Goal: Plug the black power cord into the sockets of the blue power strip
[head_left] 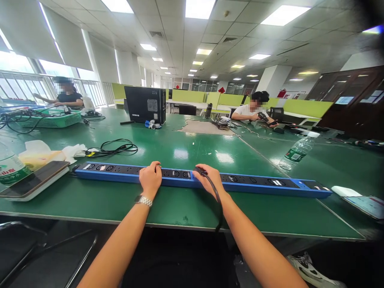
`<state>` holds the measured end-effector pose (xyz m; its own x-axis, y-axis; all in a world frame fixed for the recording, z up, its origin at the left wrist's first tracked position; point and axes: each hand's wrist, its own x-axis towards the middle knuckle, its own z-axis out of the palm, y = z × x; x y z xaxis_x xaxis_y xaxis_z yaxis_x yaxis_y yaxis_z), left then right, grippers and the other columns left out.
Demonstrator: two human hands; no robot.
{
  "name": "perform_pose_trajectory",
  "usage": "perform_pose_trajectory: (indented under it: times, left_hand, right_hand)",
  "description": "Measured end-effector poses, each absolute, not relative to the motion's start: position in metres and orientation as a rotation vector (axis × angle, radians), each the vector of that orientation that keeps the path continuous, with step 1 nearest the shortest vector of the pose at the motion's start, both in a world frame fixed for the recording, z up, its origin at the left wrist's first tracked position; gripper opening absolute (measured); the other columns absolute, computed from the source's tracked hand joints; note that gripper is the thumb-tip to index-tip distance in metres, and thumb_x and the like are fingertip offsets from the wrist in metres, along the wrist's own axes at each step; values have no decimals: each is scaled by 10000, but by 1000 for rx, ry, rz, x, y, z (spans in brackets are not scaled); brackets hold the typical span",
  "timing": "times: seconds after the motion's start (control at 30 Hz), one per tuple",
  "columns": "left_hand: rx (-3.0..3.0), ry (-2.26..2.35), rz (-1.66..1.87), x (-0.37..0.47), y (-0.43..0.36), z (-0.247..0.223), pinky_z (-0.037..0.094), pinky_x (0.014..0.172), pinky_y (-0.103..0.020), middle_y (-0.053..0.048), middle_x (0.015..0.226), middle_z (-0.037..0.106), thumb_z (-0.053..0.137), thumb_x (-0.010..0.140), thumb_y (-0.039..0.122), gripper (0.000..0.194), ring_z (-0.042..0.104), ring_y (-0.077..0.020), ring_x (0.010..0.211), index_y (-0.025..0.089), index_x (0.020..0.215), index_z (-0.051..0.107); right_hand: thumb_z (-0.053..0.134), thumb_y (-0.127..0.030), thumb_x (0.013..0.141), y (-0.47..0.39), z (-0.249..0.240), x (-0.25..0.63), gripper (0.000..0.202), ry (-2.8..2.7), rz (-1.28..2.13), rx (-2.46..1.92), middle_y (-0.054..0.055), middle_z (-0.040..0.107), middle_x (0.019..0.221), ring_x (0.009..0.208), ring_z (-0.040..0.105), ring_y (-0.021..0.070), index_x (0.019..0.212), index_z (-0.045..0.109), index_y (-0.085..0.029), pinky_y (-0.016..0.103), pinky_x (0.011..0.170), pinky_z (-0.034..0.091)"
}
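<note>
A long blue and black power strip (118,172) lies across the green table in front of me. My left hand (150,177) is closed on it left of its middle, fingers over the far edge and a metal-band watch on the wrist. Right of the middle, my right hand (209,179) grips a black power plug (198,171) against the strip's top face. From that plug a black cable (214,188) runs over the hand and down past the table's front edge. Whether the plug sits fully in a socket is hidden by my fingers.
On the left are a phone (34,181), a water bottle (12,166), a coiled black cable (115,148) and a green basket (57,120). A black computer case (145,105) stands behind. A bottle (300,150) stands right; two people sit at the table.
</note>
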<state>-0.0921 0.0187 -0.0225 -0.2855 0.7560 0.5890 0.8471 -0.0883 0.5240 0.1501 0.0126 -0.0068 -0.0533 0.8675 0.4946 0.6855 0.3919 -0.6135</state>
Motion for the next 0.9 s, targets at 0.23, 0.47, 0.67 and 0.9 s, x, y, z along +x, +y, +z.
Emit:
perform_pose_trajectory:
  times: [0.23,0.47,0.67,0.9]
  left_hand:
    - [-1810,-2032,-1332,-92,18,-23,426,845,-334,-22,823,769,448,909,256,254,680,-216,801,239,978,692]
    - [-1799,-2025,-1319,-93,19,-24,433,832,-328,-27,819,767,453,908,260,251,681,-212,797,240,971,695]
    - [-1806,-2026,-1304,-92,18,-23,432,828,-333,-36,832,767,447,914,264,258,681,-219,813,237,975,695]
    - [-1795,-2042,-1308,-91,18,-22,428,835,-332,-30,816,764,467,901,257,241,679,-214,798,239,971,697]
  right_hand:
    - [609,-431,830,5,-10,146,299,-1891,109,-1511,66,710,965,900,618,227,1030,677,-220,343,792,467]
    - [609,-494,803,5,-6,146,366,-1632,247,-1363,67,725,944,844,646,214,1013,685,-203,339,801,491]
    - [640,-516,750,11,18,197,414,-1344,340,-1226,79,731,938,834,658,205,973,703,-172,340,793,514]
    - [639,-543,728,3,-12,262,432,-1486,266,-1410,85,745,976,904,675,243,973,733,-200,396,851,520]
